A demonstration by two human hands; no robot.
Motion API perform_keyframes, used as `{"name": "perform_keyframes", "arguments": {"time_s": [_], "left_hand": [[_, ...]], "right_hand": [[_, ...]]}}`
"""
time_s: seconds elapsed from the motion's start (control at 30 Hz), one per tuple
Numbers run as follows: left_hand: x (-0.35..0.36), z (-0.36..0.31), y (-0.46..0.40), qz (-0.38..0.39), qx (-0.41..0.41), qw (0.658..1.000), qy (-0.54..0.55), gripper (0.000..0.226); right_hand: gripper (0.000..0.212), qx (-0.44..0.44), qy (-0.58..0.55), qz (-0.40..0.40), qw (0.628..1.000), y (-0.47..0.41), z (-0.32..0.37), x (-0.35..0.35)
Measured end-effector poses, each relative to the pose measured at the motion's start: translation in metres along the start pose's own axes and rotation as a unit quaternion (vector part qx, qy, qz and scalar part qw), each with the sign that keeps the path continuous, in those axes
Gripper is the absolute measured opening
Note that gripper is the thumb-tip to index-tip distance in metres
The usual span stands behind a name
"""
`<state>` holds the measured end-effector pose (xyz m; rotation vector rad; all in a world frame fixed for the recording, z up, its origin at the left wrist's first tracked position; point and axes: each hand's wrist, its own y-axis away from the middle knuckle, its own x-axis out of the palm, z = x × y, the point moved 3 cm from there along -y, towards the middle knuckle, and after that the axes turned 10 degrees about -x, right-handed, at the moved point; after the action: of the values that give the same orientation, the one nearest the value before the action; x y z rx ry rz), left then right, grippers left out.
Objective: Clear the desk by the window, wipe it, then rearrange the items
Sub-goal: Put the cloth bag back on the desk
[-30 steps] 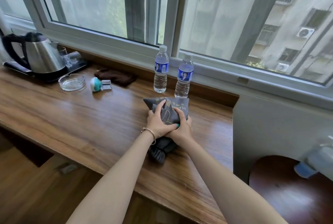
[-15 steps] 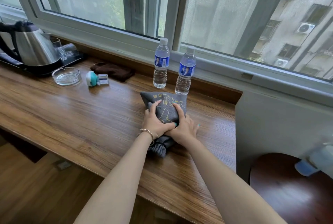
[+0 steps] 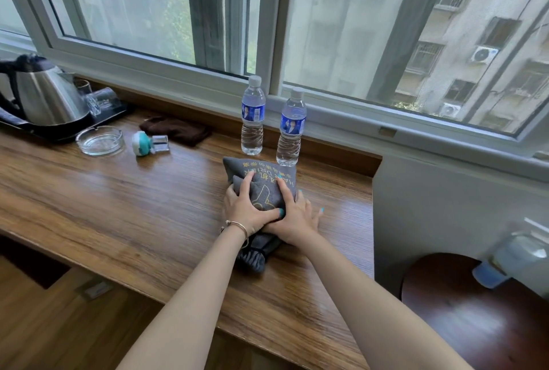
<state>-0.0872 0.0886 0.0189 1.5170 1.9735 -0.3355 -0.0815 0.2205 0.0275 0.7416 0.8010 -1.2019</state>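
Both my hands press the grey bag [image 3: 261, 188] flat on the bench [image 3: 118, 206]: left hand [image 3: 246, 212], right hand [image 3: 294, 221], fingers spread. Its long axis runs from me toward the bottles [image 3: 252, 120].

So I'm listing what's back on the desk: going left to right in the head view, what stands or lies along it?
kettle → ashtray → teal-capped bottle lying down → brown cloth → first water bottle → second water bottle
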Motion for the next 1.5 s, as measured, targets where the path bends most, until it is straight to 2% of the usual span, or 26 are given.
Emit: {"name": "perform_keyframes", "arguments": {"time_s": [0.13,0.33,0.63,0.87,1.1,1.5], "left_hand": [[-0.001,-0.019,0.008,-0.057,0.020,0.996,-0.069,0.108],[0.014,-0.067,0.027,-0.069,0.067,0.985,-0.142,0.091],[0.070,-0.117,0.052,-0.008,0.099,0.991,-0.084,0.088],[0.108,-0.137,0.065,0.014,0.109,0.992,-0.058,0.087],[0.107,-0.134,0.068,0.017,0.100,0.995,-0.008,0.088],[0.113,-0.127,0.085,0.080,0.124,0.987,0.056,0.080]], "right_hand": [[0.108,-0.040,-0.012,-0.015,0.999,0.012,-0.002,-0.016],[0.110,-0.067,-0.028,-0.058,0.996,0.024,-0.012,-0.044],[0.116,-0.052,-0.070,-0.114,0.990,0.050,-0.065,-0.095],[0.115,-0.046,-0.090,-0.113,0.988,0.061,-0.101,-0.112],[0.118,-0.045,-0.126,-0.105,0.985,0.058,-0.107,-0.109],[0.120,-0.048,-0.168,-0.088,0.981,0.076,-0.112,-0.096]]}}
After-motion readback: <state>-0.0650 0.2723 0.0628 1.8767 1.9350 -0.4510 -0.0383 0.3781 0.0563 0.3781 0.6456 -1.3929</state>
